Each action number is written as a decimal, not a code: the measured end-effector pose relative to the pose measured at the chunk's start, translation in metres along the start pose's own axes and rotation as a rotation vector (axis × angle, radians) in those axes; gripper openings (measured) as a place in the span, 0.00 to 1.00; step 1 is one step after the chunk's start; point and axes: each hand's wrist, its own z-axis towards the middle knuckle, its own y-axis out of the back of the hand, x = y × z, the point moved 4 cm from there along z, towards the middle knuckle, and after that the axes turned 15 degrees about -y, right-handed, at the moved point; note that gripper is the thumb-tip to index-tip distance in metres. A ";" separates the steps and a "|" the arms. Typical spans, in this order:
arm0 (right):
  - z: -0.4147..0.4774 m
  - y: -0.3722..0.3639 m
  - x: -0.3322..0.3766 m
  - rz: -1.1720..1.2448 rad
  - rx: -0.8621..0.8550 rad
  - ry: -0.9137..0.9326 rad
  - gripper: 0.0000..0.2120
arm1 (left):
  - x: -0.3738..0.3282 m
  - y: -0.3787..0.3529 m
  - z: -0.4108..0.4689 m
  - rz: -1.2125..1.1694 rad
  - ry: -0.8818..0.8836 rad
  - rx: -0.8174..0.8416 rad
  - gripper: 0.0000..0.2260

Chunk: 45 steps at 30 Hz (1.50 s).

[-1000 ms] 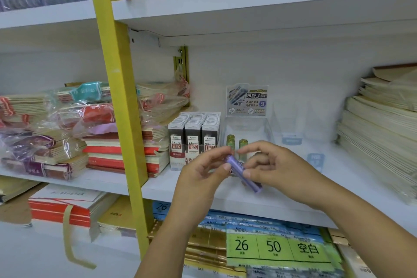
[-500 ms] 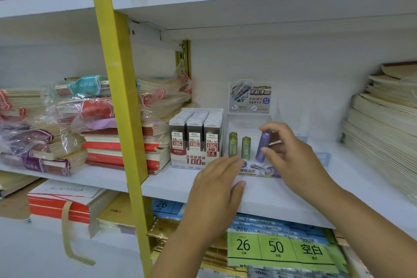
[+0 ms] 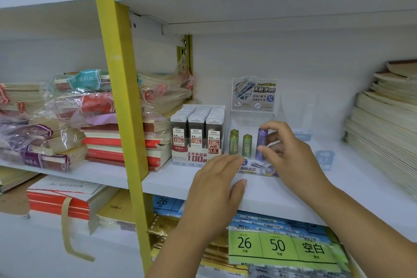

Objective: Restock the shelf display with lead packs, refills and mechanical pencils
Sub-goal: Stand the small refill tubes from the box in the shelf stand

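the right hand (image 3: 291,160) pinches a purple lead tube (image 3: 261,144) between thumb and fingertips. the tube stands upright in the clear display tray (image 3: 252,119), near the front edge of the shelf (image 3: 171,178) and just right of the green tubes (image 3: 247,145). the left hand (image 3: 216,185) lies flat with straight fingers over that front edge, holding nothing. a box of 0.5 lead packs (image 3: 197,140) stands just left of the tray.

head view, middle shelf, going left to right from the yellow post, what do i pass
yellow post → box of lead packs → green tubes → purple tube → blue tag → cream paper stack
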 end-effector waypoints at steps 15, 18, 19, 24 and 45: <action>-0.066 0.032 0.024 0.010 -0.206 0.300 0.12 | -0.036 0.014 -0.060 0.007 -0.108 -0.281 0.14; -0.119 0.015 0.010 0.106 0.004 0.215 0.09 | -0.052 -0.006 -0.115 -0.031 -0.154 -0.107 0.12; -0.139 0.001 -0.006 0.100 0.119 0.124 0.08 | -0.051 -0.017 -0.138 -0.094 -0.096 0.020 0.13; -0.260 -0.099 -0.132 0.044 0.737 -0.563 0.13 | -0.040 -0.091 -0.288 -0.408 0.437 0.636 0.22; -0.410 -0.280 -0.281 -0.036 0.969 -1.169 0.26 | -0.032 -0.192 -0.426 -1.048 1.225 0.675 0.23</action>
